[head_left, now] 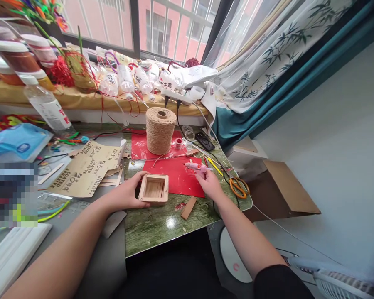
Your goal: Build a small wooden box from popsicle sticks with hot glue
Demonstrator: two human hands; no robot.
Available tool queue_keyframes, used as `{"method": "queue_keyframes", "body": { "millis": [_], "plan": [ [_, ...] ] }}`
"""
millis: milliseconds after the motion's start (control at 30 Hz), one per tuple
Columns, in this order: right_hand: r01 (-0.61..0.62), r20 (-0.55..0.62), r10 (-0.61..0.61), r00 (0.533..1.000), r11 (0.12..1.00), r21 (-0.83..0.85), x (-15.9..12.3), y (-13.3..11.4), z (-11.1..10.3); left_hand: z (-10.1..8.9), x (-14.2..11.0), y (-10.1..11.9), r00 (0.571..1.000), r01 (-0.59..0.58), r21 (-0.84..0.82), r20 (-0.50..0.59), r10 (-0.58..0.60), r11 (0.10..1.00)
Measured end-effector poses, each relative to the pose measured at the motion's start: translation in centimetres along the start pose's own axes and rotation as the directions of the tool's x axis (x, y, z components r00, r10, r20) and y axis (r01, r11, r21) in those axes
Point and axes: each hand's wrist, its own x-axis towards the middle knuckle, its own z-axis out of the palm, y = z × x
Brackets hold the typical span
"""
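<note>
My left hand (131,192) grips a small wooden box (154,199) by its left side, with the hollow inside facing me. The box is held over the green marbled table at the near edge of a red sheet (174,176). In my right hand (210,182) is a pink glue gun (197,167), its nozzle pointing left over the red sheet. The gun and the box are apart. A large cone of brown twine (161,132) stands behind them, and a small wooden strip (188,207) lies between my hands, nearer to me.
Orange-handled scissors (239,187) lie at the table's right edge, near cables and a yellow pencil (215,166). Sandpaper sheets (81,174) and a water bottle (50,106) are on the left. A power strip (176,96) sits on the sill. A cardboard box (286,191) stands right.
</note>
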Motion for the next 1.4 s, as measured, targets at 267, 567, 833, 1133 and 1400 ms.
{"method": "queue_keyframes", "body": {
  "millis": [267,567,833,1133,1400],
  "plan": [
    [-0.012,0.01,0.013,1.0,0.996,-0.091,1.1,0.0,3.0,0.1,0.3,-0.2,1.0,-0.009,-0.045,0.012,0.01,0.999],
    [-0.003,0.07,0.018,0.997,0.978,-0.21,3.3,0.0,3.1,0.1,0.2,-0.3,1.0,-0.015,-0.029,-0.005,0.015,0.999],
    [-0.02,0.064,0.039,0.997,0.96,-0.278,3.4,0.2,2.0,0.1,0.2,0.0,1.0,0.002,-0.018,-0.019,-0.003,1.0],
    [-0.059,0.123,0.1,0.987,0.952,-0.3,3.3,0.1,0.4,0.0,0.2,0.2,1.0,0.003,-0.043,-0.007,-0.003,0.999],
    [0.122,0.255,-0.095,0.962,0.988,-0.093,2.5,-1.3,0.2,0.1,0.2,0.1,1.0,-0.003,-0.062,-0.007,0.002,0.998]
  ]
}}
